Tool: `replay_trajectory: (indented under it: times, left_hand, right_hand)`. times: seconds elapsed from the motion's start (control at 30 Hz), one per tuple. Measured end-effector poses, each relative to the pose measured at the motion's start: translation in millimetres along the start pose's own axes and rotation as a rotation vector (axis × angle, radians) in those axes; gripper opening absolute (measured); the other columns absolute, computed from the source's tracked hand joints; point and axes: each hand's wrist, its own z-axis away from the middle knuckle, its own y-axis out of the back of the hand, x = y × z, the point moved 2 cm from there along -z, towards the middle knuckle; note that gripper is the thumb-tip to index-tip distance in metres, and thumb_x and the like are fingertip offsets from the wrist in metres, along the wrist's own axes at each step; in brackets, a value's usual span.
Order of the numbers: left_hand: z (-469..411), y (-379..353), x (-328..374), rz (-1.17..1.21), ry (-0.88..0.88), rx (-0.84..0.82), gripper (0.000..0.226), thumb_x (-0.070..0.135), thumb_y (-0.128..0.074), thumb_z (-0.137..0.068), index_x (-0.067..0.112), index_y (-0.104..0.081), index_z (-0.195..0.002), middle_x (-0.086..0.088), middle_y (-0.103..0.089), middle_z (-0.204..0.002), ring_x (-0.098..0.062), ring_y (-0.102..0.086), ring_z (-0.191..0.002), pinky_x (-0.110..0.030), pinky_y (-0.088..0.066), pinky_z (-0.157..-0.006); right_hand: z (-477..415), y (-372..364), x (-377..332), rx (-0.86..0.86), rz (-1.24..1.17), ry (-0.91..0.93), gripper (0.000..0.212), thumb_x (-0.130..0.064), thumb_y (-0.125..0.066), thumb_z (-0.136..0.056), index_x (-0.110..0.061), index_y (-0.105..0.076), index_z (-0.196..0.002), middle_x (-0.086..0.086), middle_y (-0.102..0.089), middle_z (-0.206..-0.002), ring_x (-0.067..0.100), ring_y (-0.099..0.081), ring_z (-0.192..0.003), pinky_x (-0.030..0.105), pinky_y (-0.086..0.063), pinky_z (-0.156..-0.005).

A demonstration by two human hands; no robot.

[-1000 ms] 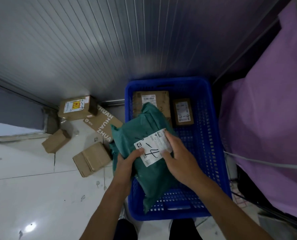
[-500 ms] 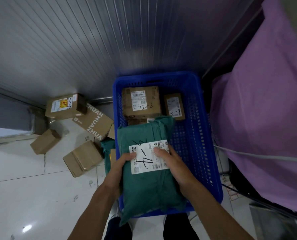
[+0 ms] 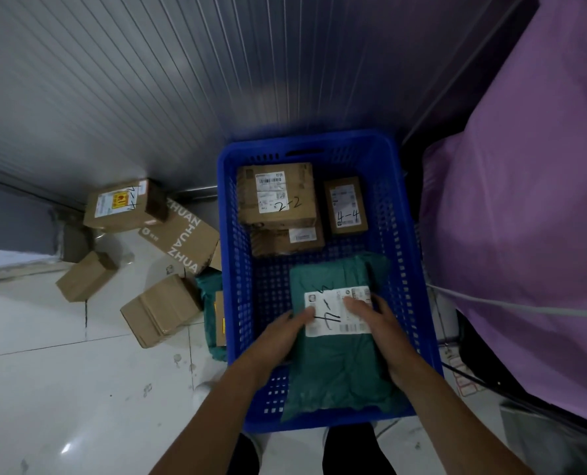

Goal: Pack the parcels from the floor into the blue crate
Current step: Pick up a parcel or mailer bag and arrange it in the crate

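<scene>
The blue crate [image 3: 232, 255] stands on the floor in front of me. A green bagged parcel [image 3: 340, 365] with a white label lies in its near right part. My left hand [image 3: 278, 337] grips its left edge and my right hand [image 3: 384, 334] holds its right side, fingers on the label. At the crate's far end sit a cardboard box marked 2-2 [image 3: 276, 195], a second box [image 3: 287, 240] under it, and a small box marked 4-4 [image 3: 345, 204].
Left of the crate, several cardboard boxes lie on the white tiled floor: a labelled one [image 3: 124, 205], a printed one [image 3: 179, 236], a small one [image 3: 86, 275] and a plain one [image 3: 160, 310]. Another green bag [image 3: 211, 317] leans against the crate. Purple cloth [image 3: 524, 217] fills the right.
Both hands have lowered the green parcel from above the crate's left rim down into the crate's near right part, uncovering the boxes at the far end.
</scene>
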Motion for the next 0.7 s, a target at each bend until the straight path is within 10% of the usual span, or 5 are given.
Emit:
replay_trajectory:
  times: [0.3,0.7]
  left_hand:
    - [-60,-1,-42,-0.221,0.315,0.100,0.120,0.096,-0.047,-0.068,0.014,-0.035,-0.156,-0.013,-0.044,-0.155,-0.036,-0.051,-0.132,-0.048,-0.050,-0.098]
    - [-143,18,-68,-0.081,0.183,0.054,0.063,0.061,-0.078,-0.077,0.031,-0.058,-0.128,0.004,-0.068,-0.113,-0.023,-0.072,-0.101,-0.039,-0.063,-0.084]
  right_hand:
    - [-75,15,45,0.199,0.134,-0.053,0.083,-0.047,-0.084,-0.075,-0.028,-0.036,-0.139,0.005,-0.063,-0.119,0.026,-0.067,-0.102,0.048,-0.057,-0.091]
    - [-160,10,60,0.065,0.259,-0.078,0.071,-0.055,-0.070,-0.086,-0.025,-0.042,-0.145,-0.002,-0.063,-0.125,0.018,-0.062,-0.108,0.035,-0.050,-0.085]
